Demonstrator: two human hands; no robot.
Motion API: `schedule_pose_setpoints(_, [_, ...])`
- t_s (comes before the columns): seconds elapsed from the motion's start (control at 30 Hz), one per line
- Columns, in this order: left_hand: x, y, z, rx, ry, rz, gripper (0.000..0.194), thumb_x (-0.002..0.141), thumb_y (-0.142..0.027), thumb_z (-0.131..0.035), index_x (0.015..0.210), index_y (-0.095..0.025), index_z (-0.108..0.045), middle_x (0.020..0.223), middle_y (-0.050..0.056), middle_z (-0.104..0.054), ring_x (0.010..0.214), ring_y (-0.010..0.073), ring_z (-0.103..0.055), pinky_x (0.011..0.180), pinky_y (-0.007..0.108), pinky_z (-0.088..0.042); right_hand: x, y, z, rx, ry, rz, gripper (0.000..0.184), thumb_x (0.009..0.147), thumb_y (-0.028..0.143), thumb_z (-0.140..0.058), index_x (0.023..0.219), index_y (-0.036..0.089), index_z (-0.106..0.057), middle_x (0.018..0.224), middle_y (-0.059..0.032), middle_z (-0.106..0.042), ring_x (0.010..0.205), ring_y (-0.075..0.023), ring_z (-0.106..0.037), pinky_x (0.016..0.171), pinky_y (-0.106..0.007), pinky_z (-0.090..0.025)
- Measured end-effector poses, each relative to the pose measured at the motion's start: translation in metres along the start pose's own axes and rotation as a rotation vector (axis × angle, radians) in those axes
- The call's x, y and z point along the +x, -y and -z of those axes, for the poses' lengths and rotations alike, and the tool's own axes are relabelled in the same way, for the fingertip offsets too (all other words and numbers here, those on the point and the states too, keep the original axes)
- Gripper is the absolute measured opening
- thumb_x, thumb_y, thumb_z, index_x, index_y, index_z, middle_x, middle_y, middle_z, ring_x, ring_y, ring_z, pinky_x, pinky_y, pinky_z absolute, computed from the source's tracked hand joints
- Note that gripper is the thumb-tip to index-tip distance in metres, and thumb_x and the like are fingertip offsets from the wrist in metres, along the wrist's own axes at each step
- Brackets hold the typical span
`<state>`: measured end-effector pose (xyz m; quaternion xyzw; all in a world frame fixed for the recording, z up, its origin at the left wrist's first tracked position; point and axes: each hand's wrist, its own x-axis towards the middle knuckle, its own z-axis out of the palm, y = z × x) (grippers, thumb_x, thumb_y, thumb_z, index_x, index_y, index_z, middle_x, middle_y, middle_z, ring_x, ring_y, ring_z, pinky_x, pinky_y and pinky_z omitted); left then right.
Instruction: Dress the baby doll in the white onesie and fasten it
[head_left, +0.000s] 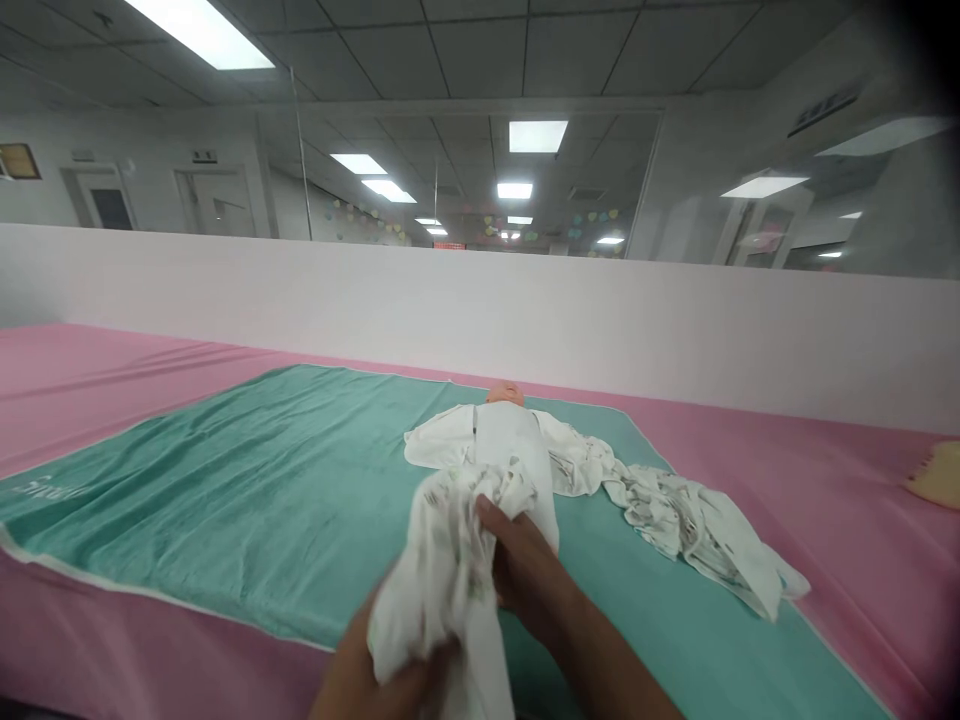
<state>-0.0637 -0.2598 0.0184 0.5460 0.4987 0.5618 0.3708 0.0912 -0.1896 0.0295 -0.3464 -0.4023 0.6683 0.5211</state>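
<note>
A baby doll [514, 435], wrapped in white, lies on a green blanket [285, 490] with its head [505, 393] at the far end. In front of it I hold up a bunched white printed cloth [431, 545], which looks like a small garment. My right hand [521, 560] is closed on the cloth's right side, thumb on top. Low in the view, my left hand [405, 680] grips the cloth's lower part; it is blurred by motion and partly covered by the fabric. More crumpled white printed cloth [675, 510] stretches to the right from beside the doll.
The blanket rests on a pink padded surface [810, 470]. Behind it runs a low white wall [420, 310] with a large pane [465, 180] above. A yellowish object [937, 475] sits at the far right edge.
</note>
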Motion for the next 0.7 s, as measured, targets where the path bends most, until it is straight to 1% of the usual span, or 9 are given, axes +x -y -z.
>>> schedule_pose_setpoints(0.07, [0.024,-0.009,0.007,0.055,-0.112,-0.069,0.063,0.071,-0.046,-0.063,0.127,-0.025,-0.042,0.117,0.007,-0.056,0.106,0.0288,-0.053,0.086,0.040,-0.046,0.011,0.007,0.004,-0.025,0.056,0.010,0.042,0.073,0.050,-0.061,0.102,0.020,-0.061,0.100,-0.0068,-0.064,0.092,-0.0208,-0.060,0.078,-0.035,-0.049])
schedule_pose_setpoints(0.13, [0.050,-0.012,0.012,0.114,-0.165,-0.136,0.066,0.070,-0.047,-0.063,0.127,-0.025,-0.040,0.122,0.006,-0.052,0.107,0.0275,-0.053,0.085,0.036,-0.046,0.021,0.012,0.017,-0.112,0.002,0.061,0.039,0.076,0.051,-0.058,0.100,0.021,-0.060,0.106,-0.0069,-0.062,0.094,-0.0200,-0.060,0.080,-0.034,-0.048])
schedule_pose_setpoints(0.2, [0.077,-0.006,0.013,0.156,-0.115,-0.092,0.056,0.072,-0.050,-0.059,0.119,-0.023,-0.047,0.114,0.006,-0.057,0.100,0.0255,-0.057,0.079,0.033,-0.048,0.032,0.017,0.038,-0.256,-0.126,0.144,0.035,0.076,0.051,-0.057,0.095,0.021,-0.059,0.107,-0.0072,-0.061,0.092,-0.0200,-0.060,0.078,-0.034,-0.048])
schedule_pose_setpoints(0.33, [0.130,0.030,0.003,0.261,0.090,0.255,0.058,0.070,-0.059,-0.055,0.111,-0.019,-0.049,0.090,0.005,-0.065,0.079,0.0246,-0.062,0.064,0.032,-0.049,0.064,0.031,0.088,-0.492,-0.315,0.341,0.030,0.075,0.048,-0.058,0.089,0.021,-0.058,0.100,-0.0060,-0.061,0.095,-0.0201,-0.058,0.081,-0.034,-0.048])
schedule_pose_setpoints(0.37, [0.145,0.039,0.000,0.307,0.157,0.276,0.058,0.068,-0.059,-0.056,0.109,-0.019,-0.049,0.090,0.006,-0.065,0.080,0.0248,-0.062,0.065,0.033,-0.048,0.075,0.035,0.100,-0.521,-0.351,0.375,0.029,0.075,0.047,-0.059,0.088,0.021,-0.058,0.099,-0.0054,-0.062,0.097,-0.0200,-0.058,0.083,-0.034,-0.047])
schedule_pose_setpoints(0.43, [0.178,0.054,-0.004,0.414,0.161,0.150,0.047,0.069,-0.056,-0.057,0.098,-0.018,-0.054,0.096,0.006,-0.064,0.089,0.0246,-0.060,0.075,0.033,-0.046,0.099,0.043,0.122,-0.546,-0.403,0.407,0.029,0.073,0.047,-0.060,0.087,0.021,-0.059,0.098,-0.0046,-0.062,0.097,-0.0198,-0.057,0.085,-0.034,-0.047])
schedule_pose_setpoints(0.5, [0.214,0.065,-0.008,0.478,0.047,-0.029,0.036,0.076,-0.050,-0.051,0.090,-0.018,-0.056,0.101,0.006,-0.063,0.099,0.0234,-0.056,0.084,0.031,-0.042,0.126,0.047,0.140,-0.551,-0.426,0.407,0.029,0.073,0.047,-0.059,0.086,0.022,-0.059,0.100,-0.0046,-0.062,0.096,-0.0198,-0.058,0.085,-0.035,-0.047])
schedule_pose_setpoints(0.6, [0.266,0.082,-0.018,0.559,-0.053,-0.112,0.033,0.081,-0.043,-0.045,0.097,-0.017,-0.056,0.110,0.008,-0.060,0.106,0.0228,-0.053,0.088,0.031,-0.040,0.161,0.042,0.155,-0.639,-0.433,0.404,0.032,0.074,0.049,-0.056,0.090,0.022,-0.060,0.100,-0.0053,-0.064,0.095,-0.0205,-0.059,0.087,-0.037,-0.046])
schedule_pose_setpoints(0.7, [0.301,0.103,-0.037,0.724,-0.077,-0.183,0.037,0.083,-0.040,-0.043,0.108,-0.016,-0.053,0.119,0.010,-0.055,0.112,0.0245,-0.048,0.091,0.033,-0.038,0.181,0.028,0.159,-0.799,-0.418,0.468,0.038,0.077,0.047,-0.053,0.104,0.021,-0.056,0.111,-0.0066,-0.060,0.105,-0.0212,-0.054,0.096,-0.039,-0.040])
